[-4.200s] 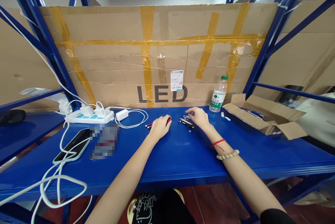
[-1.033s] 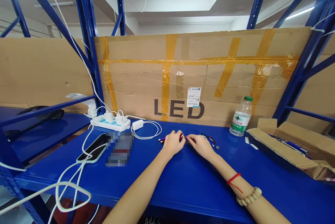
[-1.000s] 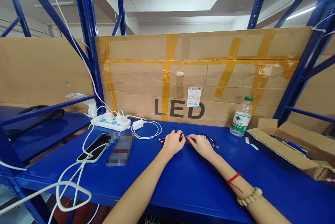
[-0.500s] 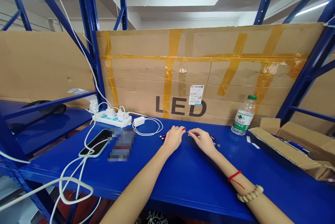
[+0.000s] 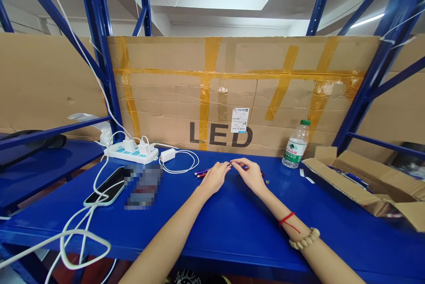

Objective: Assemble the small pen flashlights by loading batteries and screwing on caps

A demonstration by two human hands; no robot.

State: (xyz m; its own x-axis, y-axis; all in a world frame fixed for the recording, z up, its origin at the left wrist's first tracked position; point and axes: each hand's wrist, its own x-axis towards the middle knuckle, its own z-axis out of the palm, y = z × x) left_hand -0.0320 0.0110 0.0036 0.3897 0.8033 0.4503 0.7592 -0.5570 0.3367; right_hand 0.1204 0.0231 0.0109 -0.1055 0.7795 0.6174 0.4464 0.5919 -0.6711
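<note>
My left hand [image 5: 214, 177] and my right hand [image 5: 249, 174] meet at the middle of the blue shelf [image 5: 232, 213], a little above its surface. Both pinch a small dark slim object [image 5: 230, 165] between their fingertips; it is too small to name. A purple and a red pen-like stick [image 5: 201, 173] lie on the shelf just left of my left hand. Several small dark and red parts [image 5: 264, 177] lie just right of my right hand. My right wrist wears a red string and a bead bracelet.
A white power strip [image 5: 131, 153] with chargers and looping white cables sits at the back left, with a phone [image 5: 104, 191] nearer me. A water bottle [image 5: 295, 144] stands at the back right. An open cardboard box [image 5: 361, 180] lies at the right. A taped cardboard sheet marked LED backs the shelf.
Both hands have come together and lifted slightly, fingertips now meeting on the small object. The red stick that lay under my left hand now lies uncovered beside it. The view has shifted a little.
</note>
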